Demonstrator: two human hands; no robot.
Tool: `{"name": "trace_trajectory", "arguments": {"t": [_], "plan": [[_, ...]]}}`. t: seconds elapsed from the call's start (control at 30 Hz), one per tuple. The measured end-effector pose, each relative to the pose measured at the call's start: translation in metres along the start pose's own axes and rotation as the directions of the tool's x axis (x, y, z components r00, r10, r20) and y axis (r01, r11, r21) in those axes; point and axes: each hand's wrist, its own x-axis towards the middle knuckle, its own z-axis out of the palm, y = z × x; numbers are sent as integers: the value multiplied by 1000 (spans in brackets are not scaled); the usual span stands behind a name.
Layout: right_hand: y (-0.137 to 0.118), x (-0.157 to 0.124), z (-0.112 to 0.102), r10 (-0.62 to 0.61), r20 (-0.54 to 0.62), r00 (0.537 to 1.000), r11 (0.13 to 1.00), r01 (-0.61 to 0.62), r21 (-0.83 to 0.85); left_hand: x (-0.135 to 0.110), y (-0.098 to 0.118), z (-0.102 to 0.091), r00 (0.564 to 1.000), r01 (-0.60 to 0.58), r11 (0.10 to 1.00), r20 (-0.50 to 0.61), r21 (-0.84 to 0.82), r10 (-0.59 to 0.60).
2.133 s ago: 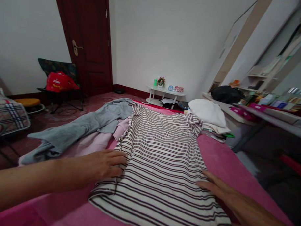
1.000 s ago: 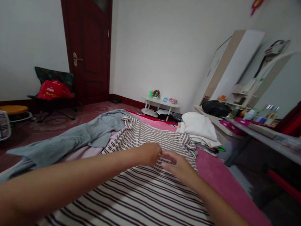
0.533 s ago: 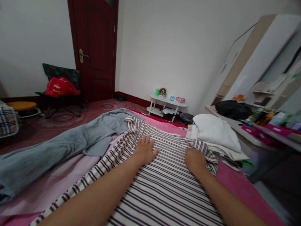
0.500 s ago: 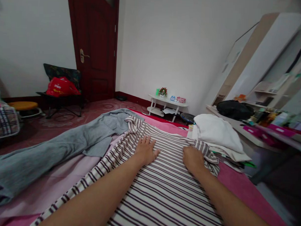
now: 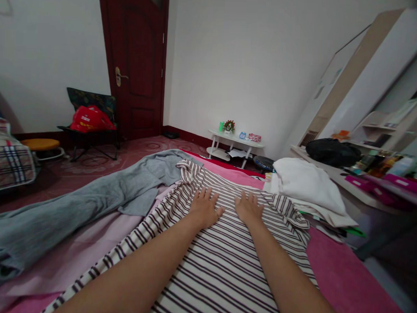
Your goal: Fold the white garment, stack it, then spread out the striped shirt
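Observation:
A white garment with dark stripes (image 5: 221, 262) lies spread out in front of me, its short sleeves at the far left and far right corners. My left hand (image 5: 205, 209) rests flat on its upper part, fingers spread. Beside it, my right hand (image 5: 249, 207) also lies flat on the striped cloth with the fingers apart. Neither hand grips the fabric. The lower end of the garment runs out of view at the bottom, partly hidden by my forearms.
Grey clothing (image 5: 90, 205) lies along the left on the pink bedding (image 5: 341, 266). At the right is a stack of folded white clothes (image 5: 306, 185). A desk (image 5: 354, 184) with a black bag (image 5: 332, 151) stands beyond it. A low white table (image 5: 234, 138) is by the wall.
My right hand has moved left from near the right sleeve, and its closed fingers have opened flat on the cloth. The left hand stays in place. The view has shifted slightly.

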Motion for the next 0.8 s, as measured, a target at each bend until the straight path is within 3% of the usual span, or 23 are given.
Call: {"name": "trace_trajectory", "arguments": {"t": [0.13, 0.33, 0.43, 0.57, 0.67, 0.8], "plan": [[4, -25, 2, -112, -12, 994, 994, 112, 11, -2, 0, -1, 1000, -8, 1000, 2, 3, 8], [14, -42, 2, -118, -42, 992, 993, 118, 9, -11, -2, -4, 998, -67, 997, -14, 46, 67], [14, -48, 2, -88, -53, 995, 996, 90, 20, -17, -18, -17, 980, -195, 978, 46, 73, 192], [16, -51, 2, -100, -78, 992, 994, 103, 34, -20, -61, -51, 951, -304, 940, 116, 158, 288], [18, -52, 1, -103, -81, 991, 993, 107, 48, -16, -95, -77, 971, -237, 929, 74, 285, 226], [17, -51, 0, -91, -80, 993, 994, 95, 50, -8, -127, -98, 997, 80, 961, -30, 264, -75]]}}
